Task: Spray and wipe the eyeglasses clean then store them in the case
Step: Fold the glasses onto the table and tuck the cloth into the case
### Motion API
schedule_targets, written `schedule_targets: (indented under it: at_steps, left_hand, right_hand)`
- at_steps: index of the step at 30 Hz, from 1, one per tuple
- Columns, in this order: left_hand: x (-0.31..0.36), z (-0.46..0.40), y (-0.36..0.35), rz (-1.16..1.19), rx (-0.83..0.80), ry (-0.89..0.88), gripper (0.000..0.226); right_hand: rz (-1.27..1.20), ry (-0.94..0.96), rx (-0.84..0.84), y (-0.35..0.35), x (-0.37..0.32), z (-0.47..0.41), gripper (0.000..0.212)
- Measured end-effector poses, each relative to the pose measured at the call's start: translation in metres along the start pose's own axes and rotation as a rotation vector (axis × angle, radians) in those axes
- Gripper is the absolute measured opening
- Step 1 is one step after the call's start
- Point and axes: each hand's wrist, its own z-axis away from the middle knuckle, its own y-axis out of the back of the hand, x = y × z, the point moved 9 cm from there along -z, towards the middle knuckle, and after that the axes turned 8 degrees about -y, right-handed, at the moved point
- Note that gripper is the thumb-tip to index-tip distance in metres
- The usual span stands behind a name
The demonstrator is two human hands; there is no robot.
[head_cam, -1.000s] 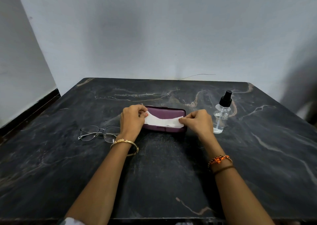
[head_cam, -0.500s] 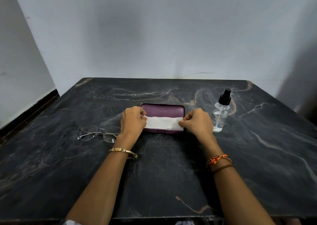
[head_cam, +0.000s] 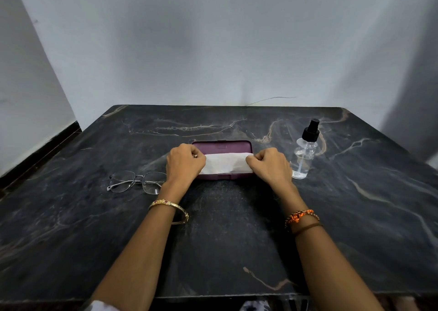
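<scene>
A closed purple eyeglass case [head_cam: 222, 146] lies in the middle of the dark marble table [head_cam: 232, 227]. A white wiping cloth [head_cam: 225, 163] lies stretched flat across its lid. My left hand [head_cam: 183, 163] pinches the cloth's left end and my right hand [head_cam: 270, 165] pinches its right end. Thin metal-framed eyeglasses [head_cam: 134, 182] rest unfolded on the table, just left of my left wrist. A clear spray bottle [head_cam: 304, 154] with a black nozzle stands upright right of the case, close to my right hand.
A grey wall runs behind the table's far edge. To the left, the table edge borders a wall with a dark skirting [head_cam: 40, 154]. A thin wire [head_cam: 270, 100] lies at the back edge.
Both hands have pulled the cloth taut and lowered it flat onto the case lid. The eyeglasses, case and bottle have not moved.
</scene>
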Motion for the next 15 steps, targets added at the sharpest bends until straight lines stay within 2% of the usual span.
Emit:
schedule_targets:
  at_steps: [7,15]
  left_hand:
    - [0.0039,-0.0008,-0.0024,0.007,0.011,-0.059,0.017]
    - [-0.0034,-0.0007,0.0016,0.024,0.014,-0.016,0.022]
  right_hand:
    - [-0.012,-0.013,0.024,0.0029,0.0013,0.0001,0.019]
    - [-0.001,-0.027,-0.003,0.0008,0.0046,-0.0029,0.009]
